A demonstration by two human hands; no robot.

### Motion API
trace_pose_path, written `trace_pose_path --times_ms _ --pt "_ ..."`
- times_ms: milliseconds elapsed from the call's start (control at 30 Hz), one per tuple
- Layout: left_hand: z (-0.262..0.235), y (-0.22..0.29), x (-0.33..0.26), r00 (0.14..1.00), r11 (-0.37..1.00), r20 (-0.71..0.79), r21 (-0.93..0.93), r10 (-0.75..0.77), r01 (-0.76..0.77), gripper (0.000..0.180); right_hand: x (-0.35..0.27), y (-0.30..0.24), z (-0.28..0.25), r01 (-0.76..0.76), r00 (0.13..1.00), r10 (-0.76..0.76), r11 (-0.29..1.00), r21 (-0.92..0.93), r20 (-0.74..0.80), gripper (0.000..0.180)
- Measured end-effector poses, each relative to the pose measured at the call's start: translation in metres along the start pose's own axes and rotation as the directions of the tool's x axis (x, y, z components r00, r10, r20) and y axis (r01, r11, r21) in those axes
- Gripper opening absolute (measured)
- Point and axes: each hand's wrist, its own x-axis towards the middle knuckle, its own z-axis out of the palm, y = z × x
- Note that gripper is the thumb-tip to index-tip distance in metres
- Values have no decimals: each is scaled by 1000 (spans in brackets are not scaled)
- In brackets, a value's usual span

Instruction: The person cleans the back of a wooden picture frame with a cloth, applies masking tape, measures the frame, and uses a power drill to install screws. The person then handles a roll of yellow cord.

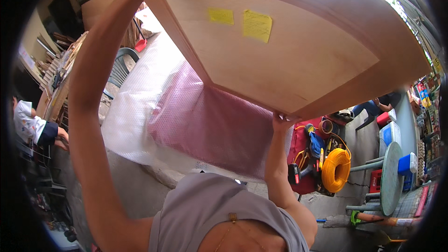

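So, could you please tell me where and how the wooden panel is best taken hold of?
Probably by its frame, at two opposite edges, one hand per side, coming from outside. The wooden panel is broad and tilted, and its flat middle, bearing two yellow notes, offers little to grasp. The right hand holds the lower edge near a corner.

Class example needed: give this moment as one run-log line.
wooden panel: raised, tilted; right hand: holding lower edge; left arm: raised, grip not visible; yellow notes: on panel; bubble wrap: below
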Motion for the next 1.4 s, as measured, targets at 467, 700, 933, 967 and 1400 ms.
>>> trace_pose_path --times_ms 467,700,933,967,1400 --pt "43 25 20 826 904 -475 131 -303 407 55 -164 -107 304 876 472 -602 238 -419 644 60" --pt "4 -244 -132 281 105 90 -787 -955 607 53 -177 -110 365 845 531 -643 352 -402 552 71" --pt "-1 -60 -97 231 135 -34 -888 -972 440 58 -188 -121 362 900 386 -587 408 -152 712 83" --pt "-10 -60 -94 272 167 -57 -899 -960 404 58 -189 -117 361 890 404 -585 430 -154 703 88" --pt "-50 -41 -330 753 -375 410 -898 -515 232 36 -118 -121 189 456 422 -21 869 -192 907 89"
